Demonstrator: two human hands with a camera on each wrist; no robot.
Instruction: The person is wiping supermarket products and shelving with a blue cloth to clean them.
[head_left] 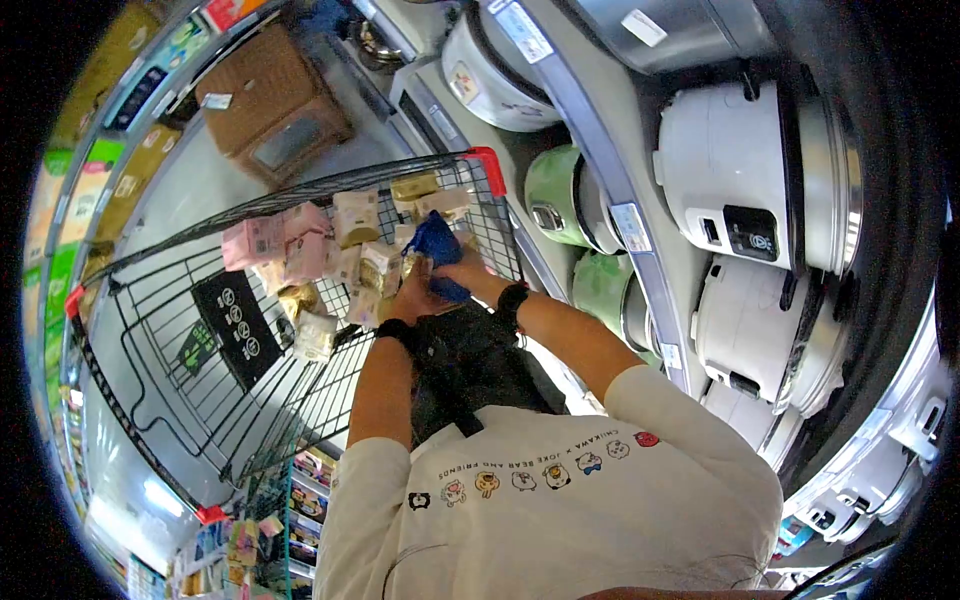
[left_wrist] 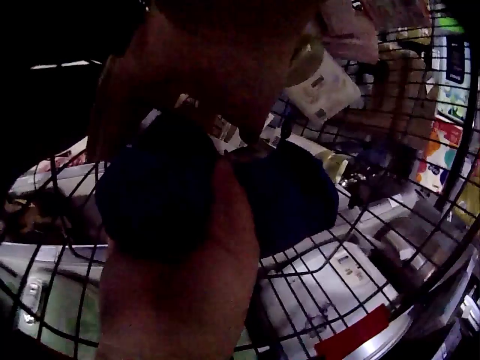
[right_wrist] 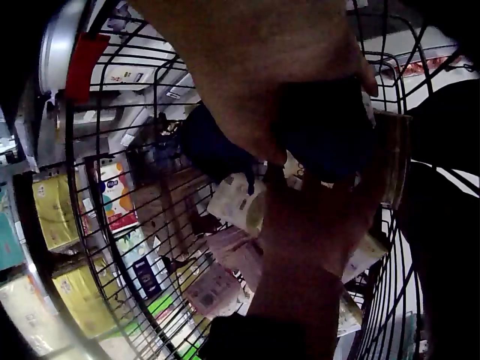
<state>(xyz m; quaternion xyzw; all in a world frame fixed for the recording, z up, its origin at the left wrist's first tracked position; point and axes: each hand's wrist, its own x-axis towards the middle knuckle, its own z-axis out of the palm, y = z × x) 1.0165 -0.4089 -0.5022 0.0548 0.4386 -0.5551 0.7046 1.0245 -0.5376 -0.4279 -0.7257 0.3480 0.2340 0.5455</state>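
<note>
Over the far end of a shopping cart, both hands meet at a dark blue soft cloth bundle (head_left: 434, 239). My right hand (head_left: 472, 278) grips it around the middle, and blue cloth (right_wrist: 214, 146) bulges out on either side of that hand. From the other side my left hand (head_left: 412, 297) holds the bundle with its fingertips, in the right wrist view just under the cloth. The left wrist view is dark and hides most of the left fingers. Close by lie cream-and-gold packs (head_left: 380, 265) and pink packs (head_left: 285, 240).
The wire shopping cart (head_left: 330, 172) has red corner caps. A black printed panel (head_left: 238, 330) sits on its mesh. Shelves at right bear white rice cookers (head_left: 715, 165) and green ones (head_left: 560, 195). A brown box (head_left: 270, 100) stands beyond the cart; packaged goods line the left shelf.
</note>
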